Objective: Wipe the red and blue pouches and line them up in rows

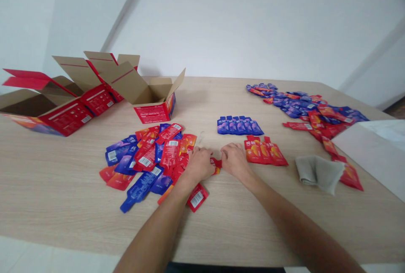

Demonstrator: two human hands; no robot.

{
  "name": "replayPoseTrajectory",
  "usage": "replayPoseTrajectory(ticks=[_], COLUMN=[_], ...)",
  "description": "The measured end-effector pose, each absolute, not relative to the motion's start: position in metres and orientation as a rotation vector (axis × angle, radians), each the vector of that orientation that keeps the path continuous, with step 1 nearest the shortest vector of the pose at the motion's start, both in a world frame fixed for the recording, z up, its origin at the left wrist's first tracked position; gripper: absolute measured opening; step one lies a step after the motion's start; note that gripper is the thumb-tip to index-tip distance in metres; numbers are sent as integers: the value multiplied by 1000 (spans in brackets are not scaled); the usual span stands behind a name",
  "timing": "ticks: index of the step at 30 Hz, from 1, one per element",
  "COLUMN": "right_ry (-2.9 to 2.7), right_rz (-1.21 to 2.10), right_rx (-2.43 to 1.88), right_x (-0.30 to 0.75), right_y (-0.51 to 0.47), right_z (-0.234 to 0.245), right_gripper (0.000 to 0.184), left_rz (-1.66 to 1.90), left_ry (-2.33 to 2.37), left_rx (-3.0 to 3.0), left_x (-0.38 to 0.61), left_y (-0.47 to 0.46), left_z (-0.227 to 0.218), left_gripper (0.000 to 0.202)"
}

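Observation:
A red sachet with an orange print shows between my two hands, low over the table. My left hand has its fingers curled on the sachet's left end, at the right edge of a loose pile of red and blue sachets. At the sachet's right end, my right hand pinches its narrow tip. Just right of that hand lies an overlapping row of red sachets, face up. Behind it is a neat row of blue sachets. My hands partly cover the held sachet.
Open red cardboard boxes stand at the back left, with another open box beside them. A long heap of mixed sachets runs along the right. A folded grey cloth and a white sheet lie near it.

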State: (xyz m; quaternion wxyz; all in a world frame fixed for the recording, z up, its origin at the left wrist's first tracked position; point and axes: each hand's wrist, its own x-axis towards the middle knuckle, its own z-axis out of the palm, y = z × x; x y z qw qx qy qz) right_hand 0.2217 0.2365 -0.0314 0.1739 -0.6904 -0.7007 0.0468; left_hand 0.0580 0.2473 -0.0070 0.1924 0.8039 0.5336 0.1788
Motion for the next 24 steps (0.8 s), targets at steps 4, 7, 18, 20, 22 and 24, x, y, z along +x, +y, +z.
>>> replayPoseTrajectory(ticks=[4,7,18,20,22,24], right_ry=[-2033,-2004,-1466,-1307,-1219,-1187], right_rz=[193,214,630,769,860,907], right_rx=[-1920,-1886,-1439,-1330,-1271,-1259], right_x=[219,220,234,236,237,237], right_y=[215,208,213,214,213,212], right_z=[-29,-33,-43,-38,-33,-29], right_gripper=[22,24,30,33,35,37], left_rz=[412,363,708,787,853,877], left_ry=[1521,1557,1321,1279,1233,1168], left_rx=[2329,2335,2131,2049,1951,1829], left_x=[61,63,63,65,67,69], left_y=[244,246,249,250,249,248], left_z=[-9,-9,-3,-4,-5,-4], left_gripper=[37,40,37,33,29,25])
